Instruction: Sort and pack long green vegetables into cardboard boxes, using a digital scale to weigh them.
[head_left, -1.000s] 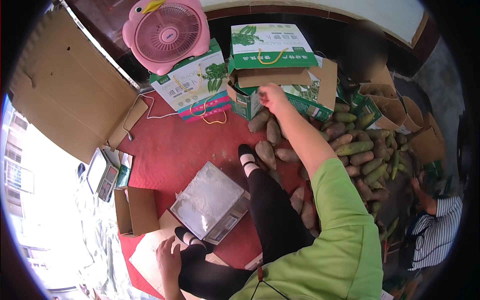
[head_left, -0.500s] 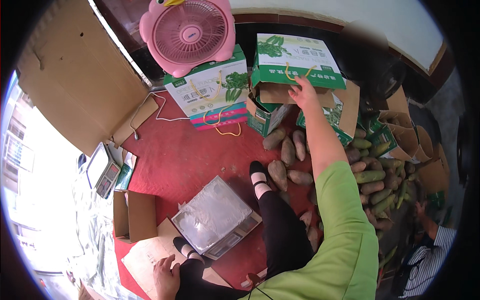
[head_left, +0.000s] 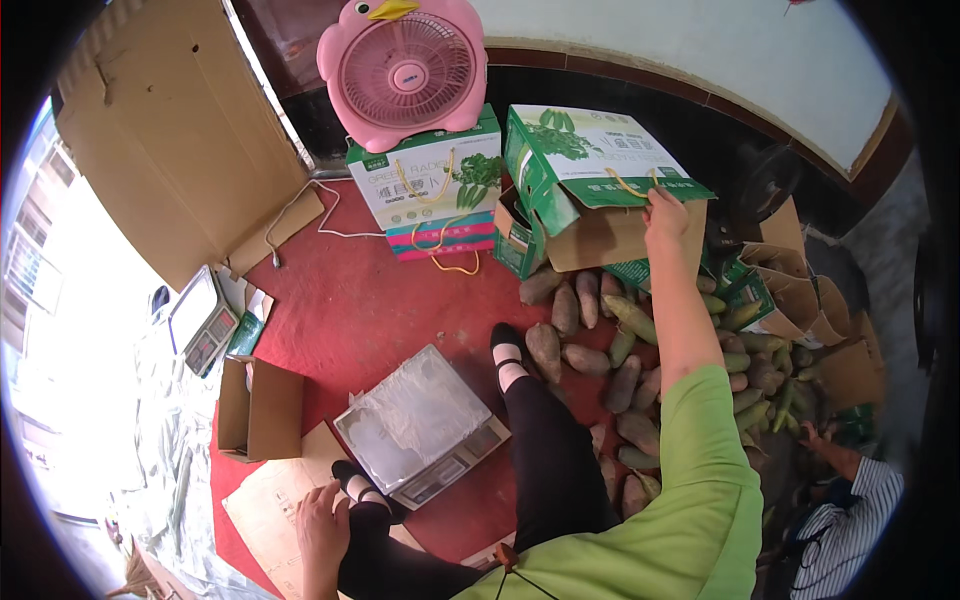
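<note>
A: Hands status?

B: I see the right hand (head_left: 665, 212) at the rope handle of a tilted green-and-white carton (head_left: 590, 175), fingers on its top edge; grip closure I can't tell. Carton sits at the floor's far edge by the wall, above the sweet potatoes (head_left: 585, 340).

A: Left?

B: Left hand (head_left: 322, 530) lies flat, open, on flattened cardboard (head_left: 265, 510) (near the scale (head_left: 420, 425)).
</note>
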